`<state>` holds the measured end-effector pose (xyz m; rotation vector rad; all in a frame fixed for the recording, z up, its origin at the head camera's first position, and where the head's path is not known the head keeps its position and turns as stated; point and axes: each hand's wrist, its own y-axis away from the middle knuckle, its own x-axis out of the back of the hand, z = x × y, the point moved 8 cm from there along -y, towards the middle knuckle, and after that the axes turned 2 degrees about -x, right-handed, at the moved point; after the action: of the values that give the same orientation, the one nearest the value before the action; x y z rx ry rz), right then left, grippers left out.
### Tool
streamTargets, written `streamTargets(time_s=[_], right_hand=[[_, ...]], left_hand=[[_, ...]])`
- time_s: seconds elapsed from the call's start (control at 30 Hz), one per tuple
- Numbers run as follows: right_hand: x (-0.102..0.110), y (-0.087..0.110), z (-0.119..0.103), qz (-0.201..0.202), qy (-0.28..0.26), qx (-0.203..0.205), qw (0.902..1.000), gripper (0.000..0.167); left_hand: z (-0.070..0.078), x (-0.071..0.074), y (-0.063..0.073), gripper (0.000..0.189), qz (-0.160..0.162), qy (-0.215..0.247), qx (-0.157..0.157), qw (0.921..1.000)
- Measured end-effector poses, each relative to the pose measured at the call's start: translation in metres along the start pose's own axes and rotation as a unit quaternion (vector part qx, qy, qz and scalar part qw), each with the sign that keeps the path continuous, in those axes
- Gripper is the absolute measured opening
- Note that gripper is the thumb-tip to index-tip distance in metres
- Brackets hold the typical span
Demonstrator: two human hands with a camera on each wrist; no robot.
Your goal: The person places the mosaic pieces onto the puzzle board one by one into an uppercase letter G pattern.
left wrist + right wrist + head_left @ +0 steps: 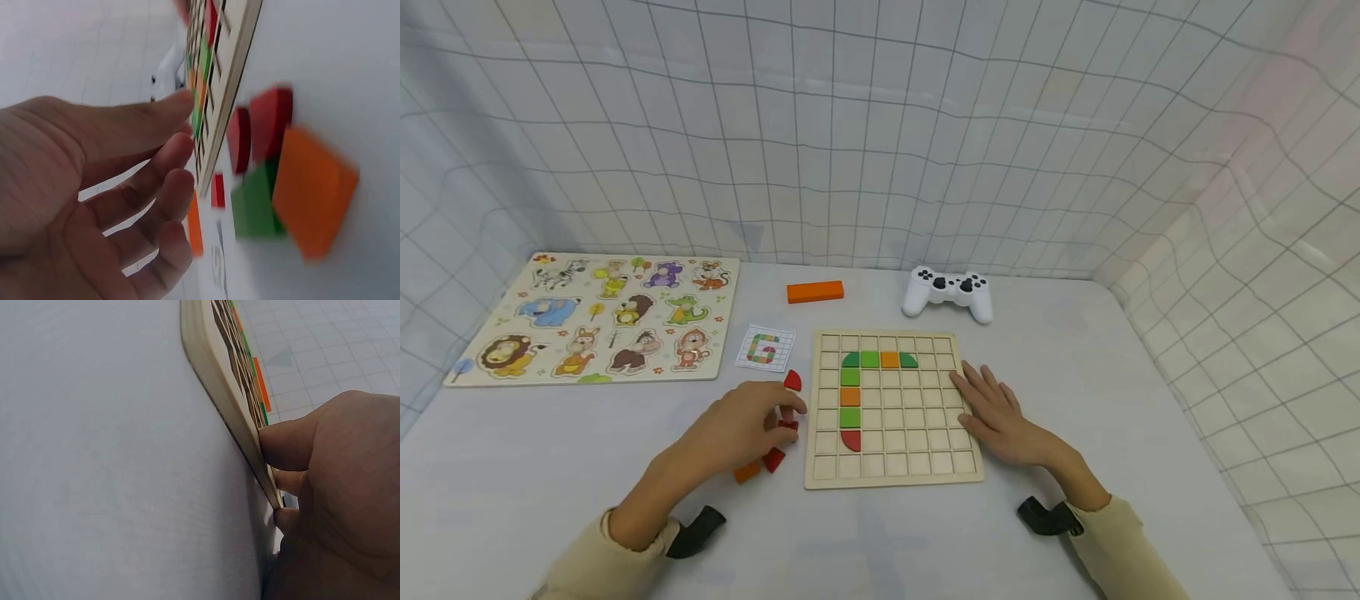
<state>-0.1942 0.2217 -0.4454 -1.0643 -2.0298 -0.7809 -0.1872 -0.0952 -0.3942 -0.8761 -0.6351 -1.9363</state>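
Observation:
My left hand (737, 427) is over loose pieces left of the wooden grid board (895, 482). Its fingers are loosely bent, with no piece visible between thumb and fingertips in the left wrist view. Near it lie a red quarter-round piece (792, 380), further red pieces (272, 122), a green piece (255, 203) and an orange piece (315, 194). On the board, green squares (850, 417), orange squares (850, 397), green quarter-rounds (909, 360) and a red quarter-round (851, 440) form a column and a top row. My right hand (1003, 425) rests, fingers extended, against the board's right edge.
A small pattern card (765, 348) lies left of the board. Farther left is an animal puzzle board (595, 333). Behind the grid board are an orange block (816, 292) and a white game controller (949, 293). Grid-patterned cloth (880, 167) hangs around the table.

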Motion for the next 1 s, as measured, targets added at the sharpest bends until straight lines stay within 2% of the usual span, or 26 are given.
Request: streamTargets(time_s=[0.23,0.37,0.5,0.63,1.0], right_hand=[[0.002,0.0,-0.001,0.004,-0.004,0.003,1.0,0.064],[0.001,-0.001,-0.001,0.006,0.0,0.003,1.0,0.064],[0.001,-0.001,-0.002,0.006,-0.004,0.005,1.0,0.063],[0.001,-0.001,-0.002,0.005,-0.008,0.004,0.9999,0.063],[0.001,0.0,-0.002,0.008,-0.002,0.002,1.0,0.063]], left_hand=[[-0.025,0.022,0.003,0.026,-0.016,0.04,-0.017,0.9989],[-0.038,0.028,0.004,0.03,-0.031,0.062,-0.017,0.9975],[-0.05,0.027,0.005,0.03,-0.052,0.078,-0.006,0.9956],[-0.056,0.022,0.005,0.027,-0.071,0.093,-0.004,0.9931],[-0.057,0.018,0.003,0.024,-0.066,0.086,-0.002,0.994]])
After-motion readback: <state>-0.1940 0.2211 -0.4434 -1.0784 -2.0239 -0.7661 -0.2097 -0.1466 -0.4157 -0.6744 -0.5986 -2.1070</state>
